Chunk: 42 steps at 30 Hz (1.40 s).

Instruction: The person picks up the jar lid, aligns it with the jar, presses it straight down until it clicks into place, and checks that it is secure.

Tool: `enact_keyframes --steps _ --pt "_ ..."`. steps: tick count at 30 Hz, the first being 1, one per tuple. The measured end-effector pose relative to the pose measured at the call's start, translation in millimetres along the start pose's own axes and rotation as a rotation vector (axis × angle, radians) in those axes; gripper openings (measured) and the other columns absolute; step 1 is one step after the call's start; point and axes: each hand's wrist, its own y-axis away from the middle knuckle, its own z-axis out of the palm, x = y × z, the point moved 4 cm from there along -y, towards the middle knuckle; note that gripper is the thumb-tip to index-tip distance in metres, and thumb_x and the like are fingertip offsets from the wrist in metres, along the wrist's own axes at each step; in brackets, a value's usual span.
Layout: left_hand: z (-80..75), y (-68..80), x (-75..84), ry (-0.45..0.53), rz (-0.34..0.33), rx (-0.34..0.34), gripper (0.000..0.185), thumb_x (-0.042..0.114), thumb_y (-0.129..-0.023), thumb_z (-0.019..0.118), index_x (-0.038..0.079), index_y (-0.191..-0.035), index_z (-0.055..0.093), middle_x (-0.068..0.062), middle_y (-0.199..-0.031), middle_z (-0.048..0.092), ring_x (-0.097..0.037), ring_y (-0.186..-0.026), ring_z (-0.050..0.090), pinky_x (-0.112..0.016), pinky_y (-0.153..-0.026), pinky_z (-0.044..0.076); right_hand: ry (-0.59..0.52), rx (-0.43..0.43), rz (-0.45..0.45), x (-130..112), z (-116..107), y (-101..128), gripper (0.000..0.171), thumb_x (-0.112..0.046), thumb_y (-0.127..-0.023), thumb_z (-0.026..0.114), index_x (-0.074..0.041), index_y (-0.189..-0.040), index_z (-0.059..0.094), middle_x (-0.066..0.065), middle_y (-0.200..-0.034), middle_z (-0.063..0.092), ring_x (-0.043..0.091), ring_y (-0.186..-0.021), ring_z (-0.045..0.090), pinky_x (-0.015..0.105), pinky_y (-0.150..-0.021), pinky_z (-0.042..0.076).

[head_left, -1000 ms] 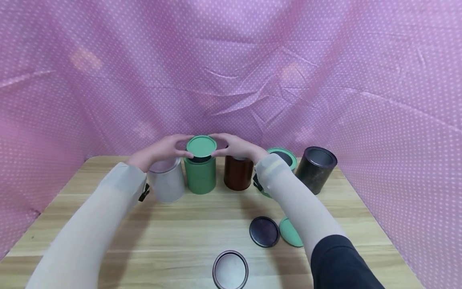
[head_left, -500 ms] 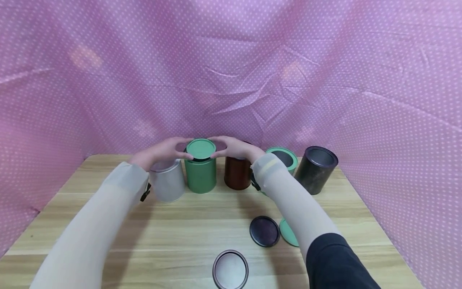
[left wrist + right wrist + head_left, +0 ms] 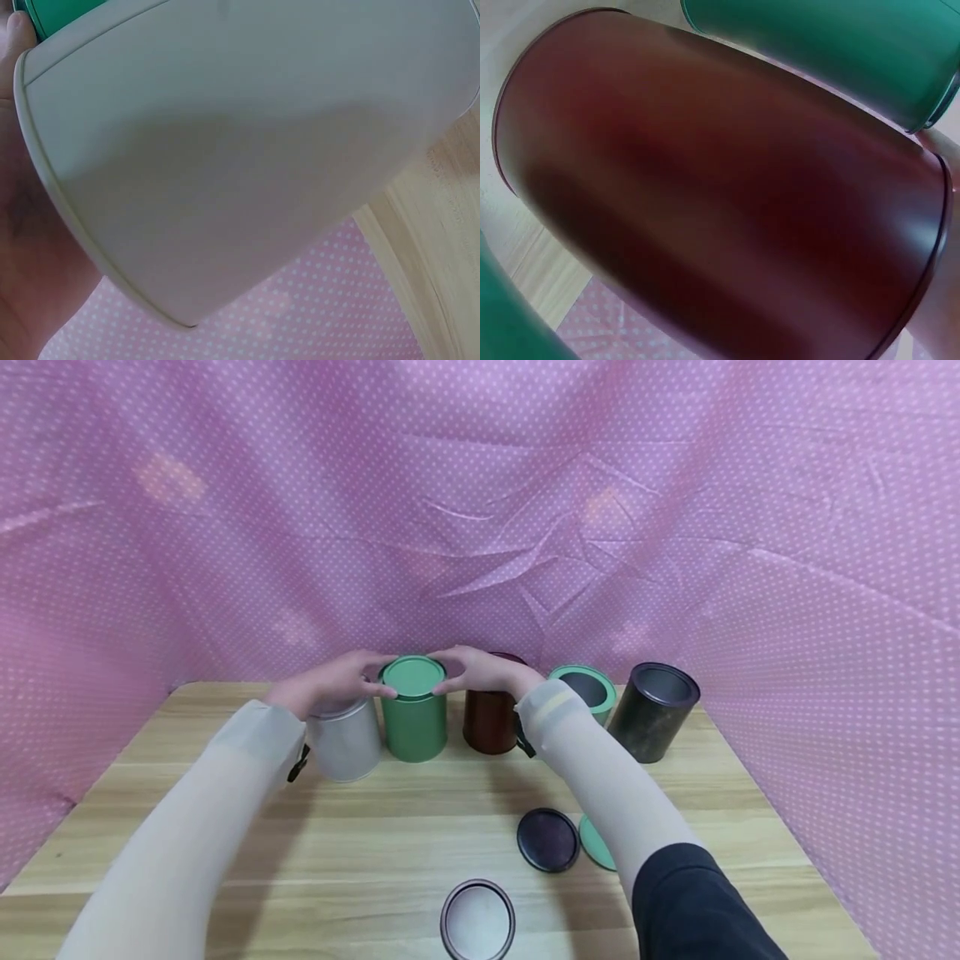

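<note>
Green lid (image 3: 414, 677) centred between both hands

Across the bench (image 3: 360, 860), the left hand (image 3: 335, 680) and right hand (image 3: 483, 670), equally near, grasp the lid's opposite sides, thumbs nearside, fingers beyond; it lies flat atop the upright green can (image 3: 415, 731).

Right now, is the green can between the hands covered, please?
Covered: the green lid tops the green can, hiding its mouth; whether fully seated, I cannot tell.

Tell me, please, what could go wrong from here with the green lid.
The green lid might seat unevenly: a dark line shows beneath its rim, above the green can. The left hand could knock the white can, which stands close by. Likewise, the right hand might bump the reddish-brown can near it.
</note>
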Motion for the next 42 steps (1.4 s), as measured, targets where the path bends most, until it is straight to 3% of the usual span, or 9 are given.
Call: enact_keyframes --steps 5,8,13,16,24,28,31,37,42 --pt "0.0 -0.1 -1.2 0.034 -0.024 -0.024 0.077 0.035 -0.092 0.065 0.003 -0.151 0.028 -0.021 -0.151 0.038 -0.042 -0.139 0.033 -0.06 -0.114 0.025 -0.029 -0.016 0.075 2.0 -1.1 1.1 0.07 -0.05 -0.088 0.066 -0.028 -0.148 0.039 -0.002 -0.15 0.041 0.019 -0.142 0.032 0.045 -0.117 0.028" --pt "0.3 0.6 -2.4 0.079 -0.051 -0.05 0.078 0.037 -0.092 0.064 0.006 -0.152 0.026 -0.021 -0.152 0.036 -0.042 -0.14 0.032 -0.061 -0.114 0.023 -0.047 -0.03 0.121 3.2 -0.5 1.4 0.071 -0.052 -0.087 0.065 -0.033 -0.149 0.036 0.0 -0.155 0.035 0.023 -0.147 0.022 0.052 -0.118 0.021" --pt "0.7 3.2 -3.9 0.122 -0.078 -0.087 0.081 0.041 -0.092 0.063 0.008 -0.154 0.021 -0.023 -0.154 0.031 -0.045 -0.14 0.029 -0.063 -0.113 0.021 -0.042 -0.035 0.121 3.4 1.8 -0.5 0.07 -0.05 -0.09 0.063 -0.032 -0.151 0.033 0.0 -0.158 0.031 0.028 -0.151 0.005 0.055 -0.12 0.005" --pt "0.9 4.1 -5.2 0.132 -0.11 -0.105 0.083 0.047 -0.091 0.062 0.013 -0.155 0.02 -0.02 -0.156 0.028 -0.043 -0.142 0.028 -0.063 -0.114 0.02 -0.037 -0.03 0.114 4.3 2.7 -1.6 0.071 -0.05 -0.091 0.062 -0.03 -0.152 0.032 0.0 -0.157 0.033 0.029 -0.151 0.003 0.053 -0.121 0.001" --pt "-1.3 3.8 -6.3 0.172 -0.153 -0.118 0.082 0.044 -0.092 0.062 0.016 -0.156 0.018 -0.02 -0.158 0.022 -0.042 -0.145 0.02 -0.066 -0.114 0.014 -0.041 -0.028 0.167 5.6 1.8 -4.3 0.071 -0.055 -0.089 0.061 -0.034 -0.151 0.032 0.004 -0.15 0.044 0.029 -0.15 0.006 0.055 -0.12 0.009" --pt "-2.4 2.7 -4.2 0.196 -0.169 -0.113 0.081 0.041 -0.091 0.063 0.016 -0.155 0.02 -0.019 -0.159 0.02 -0.042 -0.146 0.016 -0.066 -0.114 0.011 -0.053 -0.033 0.201 4.7 0.3 -4.9 0.071 -0.057 -0.087 0.062 -0.038 -0.15 0.033 0.005 -0.146 0.045 0.028 -0.146 0.02 0.054 -0.118 0.019" --pt "-3.1 1.4 -3.4 0.204 -0.194 -0.106 0.081 0.04 -0.09 0.065 0.018 -0.155 0.021 -0.019 -0.159 0.021 -0.042 -0.146 0.016 -0.067 -0.114 0.01 -0.054 -0.036 0.22 4.5 -0.4 -4.9 0.071 -0.057 -0.087 0.062 -0.04 -0.149 0.033 0.007 -0.151 0.039 0.029 -0.146 0.019 0.055 -0.118 0.018" --pt "-4.0 -0.4 -3.1 0.193 -0.237 -0.105 0.082 0.04 -0.087 0.068 0.018 -0.154 0.025 -0.02 -0.158 0.022 -0.044 -0.145 0.018 -0.068 -0.113 0.01 -0.042 -0.039 0.23 4.6 1.1 -6.5 0.071 -0.058 -0.086 0.061 -0.04 -0.149 0.033 0.01 -0.162 0.018 0.034 -0.15 0.003 0.06 -0.118 0.011" --pt "-6.2 -0.6 -0.5 0.13 -0.259 -0.103 0.081 0.042 -0.086 0.067 0.019 -0.153 0.027 -0.021 -0.157 0.026 -0.045 -0.143 0.022 -0.069 -0.112 0.015 -0.055 -0.042 0.226 0.9 1.2 -5.8 0.071 -0.055 -0.087 0.061 -0.038 -0.15 0.032 0.006 -0.16 0.025 0.031 -0.149 0.011 0.058 -0.118 0.013"
